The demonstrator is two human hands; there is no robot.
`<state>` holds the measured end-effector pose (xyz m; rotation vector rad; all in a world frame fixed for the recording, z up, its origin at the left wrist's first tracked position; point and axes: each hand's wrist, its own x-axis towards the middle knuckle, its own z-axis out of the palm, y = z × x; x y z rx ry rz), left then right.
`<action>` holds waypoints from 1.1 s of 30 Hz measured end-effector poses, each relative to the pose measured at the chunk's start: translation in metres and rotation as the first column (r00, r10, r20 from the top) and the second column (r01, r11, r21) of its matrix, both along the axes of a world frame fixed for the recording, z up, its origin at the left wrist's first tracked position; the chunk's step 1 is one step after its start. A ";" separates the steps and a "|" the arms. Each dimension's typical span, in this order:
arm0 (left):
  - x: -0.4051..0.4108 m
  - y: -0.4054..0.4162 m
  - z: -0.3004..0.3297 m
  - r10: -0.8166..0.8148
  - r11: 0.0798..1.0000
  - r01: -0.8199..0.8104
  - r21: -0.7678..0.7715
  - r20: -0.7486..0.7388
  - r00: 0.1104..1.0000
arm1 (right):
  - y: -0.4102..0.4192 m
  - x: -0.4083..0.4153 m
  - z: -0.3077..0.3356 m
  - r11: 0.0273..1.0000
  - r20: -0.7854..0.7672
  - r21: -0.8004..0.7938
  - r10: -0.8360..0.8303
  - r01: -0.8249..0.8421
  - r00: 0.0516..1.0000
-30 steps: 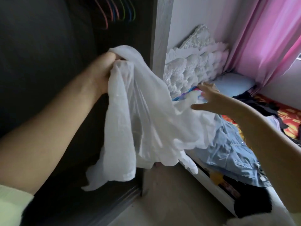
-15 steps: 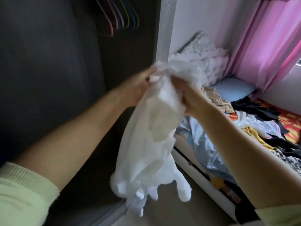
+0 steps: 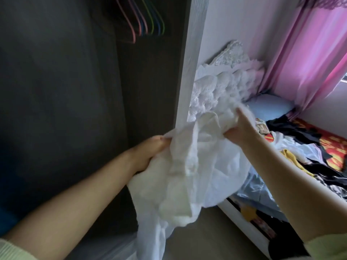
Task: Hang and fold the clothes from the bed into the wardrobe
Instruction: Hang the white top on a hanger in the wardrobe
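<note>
Both hands hold one white garment (image 3: 197, 166), a thin, crinkled, half-sheer fabric that bunches into soft folds between them and trails down below the wrists in a loose, ragged tail. The left hand (image 3: 148, 156) has its fingers curled tight round a gathered edge of the cloth, knuckles up, the thumb hidden under the folds. The right hand (image 3: 238, 130), higher and further out, grips another bunched part; its fingers are buried in the fabric (only the back of the hand and one raised fingertip show). Pale green ribbed cuffs (image 3: 11, 250) sit at the near ends of both forearms.

Beyond the left hand stands the open wardrobe (image 3: 75, 91), a dark, matte interior with a pale grey grained edge panel (image 3: 189, 72) rising just between the two hands. High above the left hand hangs a row of thin wire-shaped hangers (image 3: 142, 21) in pink, blue and green.

Beyond the right hand is a white tufted headboard (image 3: 225, 77), quilted and topped with ornate carving, and a smooth light-blue pillow (image 3: 268, 107). To the right of the right forearm the bed (image 3: 244, 226) carries a heap of clothes (image 3: 304, 147): black, yellow, white and a red-orange print, with light-blue denim under the forearm. Glossy pink curtains (image 3: 309, 53) hang far right.
</note>
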<state>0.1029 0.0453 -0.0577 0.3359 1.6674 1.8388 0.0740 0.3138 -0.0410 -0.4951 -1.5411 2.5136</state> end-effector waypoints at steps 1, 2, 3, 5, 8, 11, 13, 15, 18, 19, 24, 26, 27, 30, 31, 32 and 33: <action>-0.005 0.003 0.005 0.070 0.994 -0.073 0.087 0.039 0.997 | -0.014 0.016 -0.006 0.989 0.131 0.093 0.099 -0.112 0.986; -0.007 0.008 0.011 0.142 0.978 -0.154 0.140 0.094 0.985 | -0.032 0.032 -0.006 0.949 0.240 0.149 0.238 -0.278 0.941; -0.008 0.013 0.016 0.175 0.960 -0.204 0.194 0.153 0.973 | -0.044 0.043 -0.008 0.888 0.324 0.221 0.324 -0.404 0.889; -0.017 0.020 0.017 0.249 0.921 -0.300 0.248 0.219 0.944 | -0.065 0.057 0.001 0.767 0.384 0.396 0.360 -0.504 0.850; -0.020 0.022 0.024 0.294 0.908 -0.358 0.217 0.281 0.914 | -0.084 0.075 0.022 0.549 0.503 0.654 0.197 -0.520 0.841; -0.014 0.026 0.028 0.240 0.933 -0.304 0.194 0.294 0.925 | -0.089 0.096 0.029 0.464 0.478 0.612 0.429 -0.641 0.767; -0.012 0.029 0.025 0.196 0.948 -0.261 0.180 0.311 0.930 | -0.091 0.096 0.027 0.515 0.460 0.545 0.475 -0.661 0.750; -0.009 0.028 0.024 0.161 0.956 -0.231 0.183 0.329 0.930 | -0.094 0.089 0.020 0.485 0.377 0.725 0.315 -0.489 0.871; -0.007 0.026 0.023 0.101 0.972 -0.152 0.180 0.264 0.959 | -0.091 0.079 0.009 0.181 0.062 0.979 0.153 -0.090 0.986; -0.006 0.026 0.022 0.088 0.978 -0.129 0.163 0.238 0.967 | -0.089 0.078 0.006 0.070 0.004 0.997 0.186 -0.017 0.982; -0.009 0.021 0.019 0.019 0.988 -0.053 0.143 0.231 0.973 | -0.090 0.067 0.009 -0.014 -0.264 0.956 0.389 0.292 0.883; -0.010 0.018 0.019 0.035 0.996 -0.047 0.071 0.161 0.986 | -0.094 0.061 0.025 0.159 -0.308 0.949 0.283 0.272 0.908; -0.011 0.016 0.019 0.012 0.999 -0.017 0.031 0.158 0.987 | -0.095 0.056 0.035 0.211 -0.307 0.942 0.217 0.263 0.927; -0.015 0.008 0.014 -0.065 0.979 0.091 -0.183 0.144 0.987 | -0.097 0.041 0.065 0.324 -0.215 0.931 0.123 0.166 0.969; -0.017 0.007 0.013 -0.053 0.954 0.078 -0.289 0.096 0.994 | -0.098 0.035 0.071 0.387 -0.164 0.916 0.119 0.106 0.979; -0.019 0.009 0.009 -0.010 0.932 0.018 -0.361 0.024 1.000 | -0.098 0.030 0.074 0.446 -0.118 0.893 0.111 0.057 0.987; -0.021 0.011 0.008 0.048 0.925 -0.068 -0.375 -0.060 0.997 | -0.098 0.025 0.076 0.484 -0.083 0.875 0.100 0.025 0.991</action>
